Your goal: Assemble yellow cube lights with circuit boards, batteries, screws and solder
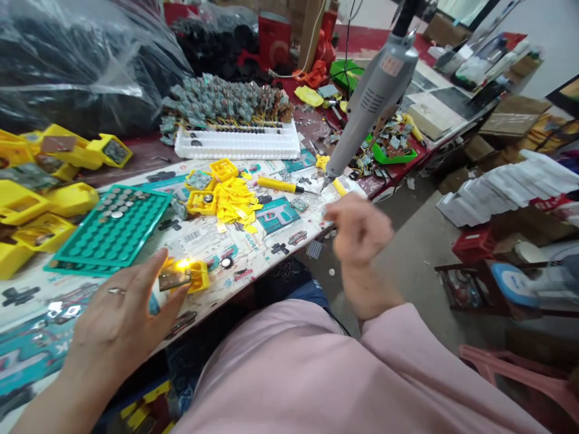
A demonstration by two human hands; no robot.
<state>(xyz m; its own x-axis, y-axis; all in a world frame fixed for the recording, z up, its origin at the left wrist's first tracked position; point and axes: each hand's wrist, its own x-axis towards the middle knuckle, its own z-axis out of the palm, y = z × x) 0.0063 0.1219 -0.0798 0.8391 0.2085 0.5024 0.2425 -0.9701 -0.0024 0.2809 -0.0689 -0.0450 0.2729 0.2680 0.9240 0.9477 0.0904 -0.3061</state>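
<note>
My left hand (122,307) is at the lower left, thumb and fingers round a small yellow case (198,276) with a brown panel, where an orange light glows. A small round black-and-white part (226,263) lies just right of the case. My right hand (362,229) is raised off the table's front edge, blurred, its fingers curled; whether something is in them cannot be made out. Above it hangs a grey electric screwdriver (371,99), tip down. A yellow-handled tool (278,184) lies beside a heap of yellow pieces (235,202).
On the left are a green tray (115,226) with round cells and several yellow housings (36,205). Behind stands a white rack (239,144) below piled circuit boards (221,102). A green tray of parts (393,154) is at the right; white stacks (511,187) stand beyond.
</note>
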